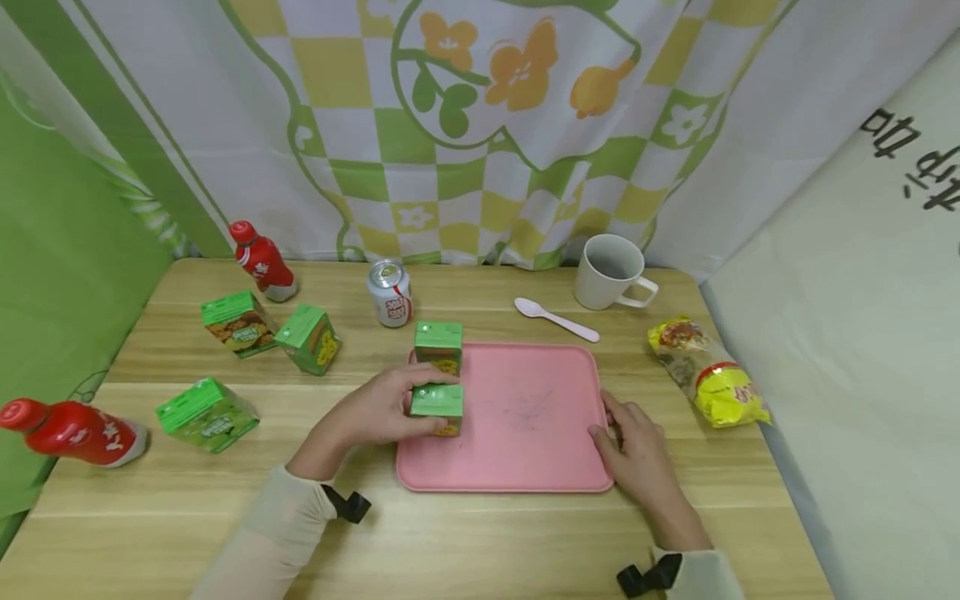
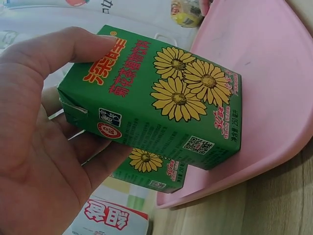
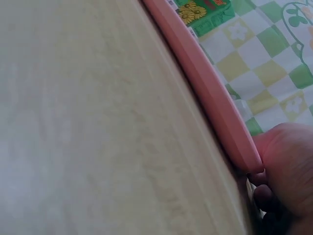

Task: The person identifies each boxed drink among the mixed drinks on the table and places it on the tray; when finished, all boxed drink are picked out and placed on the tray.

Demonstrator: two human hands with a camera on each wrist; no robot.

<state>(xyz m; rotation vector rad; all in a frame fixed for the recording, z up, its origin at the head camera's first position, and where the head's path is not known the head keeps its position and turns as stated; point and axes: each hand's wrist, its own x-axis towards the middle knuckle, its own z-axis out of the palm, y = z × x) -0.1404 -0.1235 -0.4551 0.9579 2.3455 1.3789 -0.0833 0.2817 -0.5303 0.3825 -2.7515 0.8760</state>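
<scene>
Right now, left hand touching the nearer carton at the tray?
Touching. Left wrist view: the left hand grips the nearer carton, thumb against its printed face.

5 cartons [image 1: 438,403] (the most); 2 bottles [image 1: 266,265]; 1 each: can [image 1: 390,297], mug [image 1: 600,283], spoon [image 1: 558,319], tray [image 1: 532,425], bag [image 1: 708,375]

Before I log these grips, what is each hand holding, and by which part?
The left hand grips a green drink carton by its upper end; the right hand holds the pink tray by its right edge.

Head camera looks down, toward the far side of the worktop [image 1: 480,546]. Close-in wrist views share the pink tray [image 1: 528,425].
</scene>
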